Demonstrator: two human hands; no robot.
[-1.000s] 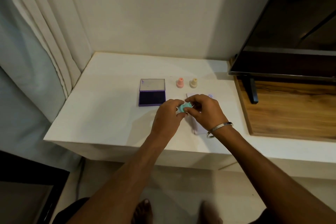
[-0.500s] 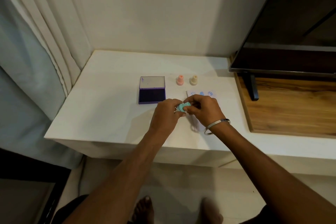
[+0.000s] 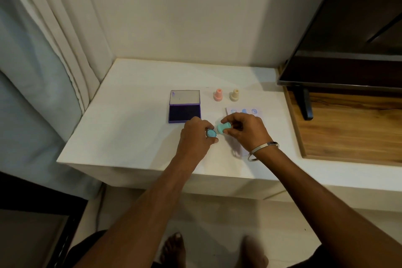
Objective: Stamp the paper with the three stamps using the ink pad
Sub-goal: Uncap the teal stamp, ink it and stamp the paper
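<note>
My right hand (image 3: pixel 244 131) grips a teal stamp (image 3: pixel 223 127) lying sideways above the white table (image 3: pixel 130 128). My left hand (image 3: pixel 196 136) pinches the stamp's round blue-green cap (image 3: pixel 211 133), held a little apart from the stamp. The small paper (image 3: pixel 243 113) lies under my right hand; three blue prints show along its far edge. The open ink pad (image 3: pixel 185 112) with its dark purple pad sits just beyond my left hand. A pink stamp (image 3: pixel 218 95) and a beige stamp (image 3: pixel 234 95) stand upright behind the paper.
A wall runs behind the table and curtains (image 3: pixel 54 50) hang at the left. A dark TV (image 3: pixel 348 39) on a stand (image 3: pixel 304 104) rests on a wooden surface (image 3: pixel 348 128) at the right. My feet are on the floor below the table's front edge.
Both hands held the teal stamp together before. Now the cap has come off in my left hand, which has moved slightly left of the stamp.
</note>
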